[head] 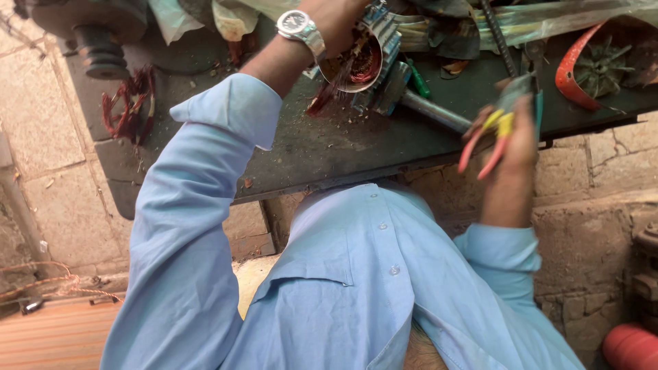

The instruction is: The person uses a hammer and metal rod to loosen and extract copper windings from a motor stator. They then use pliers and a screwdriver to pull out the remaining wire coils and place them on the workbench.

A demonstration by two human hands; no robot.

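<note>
Stripping windings from a motor stator [362, 62], top centre on the tabletop [308, 147]. Left hand [336, 24] steadies the housing; grip hidden. Right hand [514, 137], centre right, clasps pliers [497, 130]; next calls for biting copper.

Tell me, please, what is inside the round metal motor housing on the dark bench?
Inside the motor housing there are reddish copper windings, and a loose bundle of them hangs out over the rim. The left hand rests on the housing and covers its upper part, so the rest is hidden.

Dark workbench [329, 147] against worn stone-block wall [589, 226], daylight.
</note>
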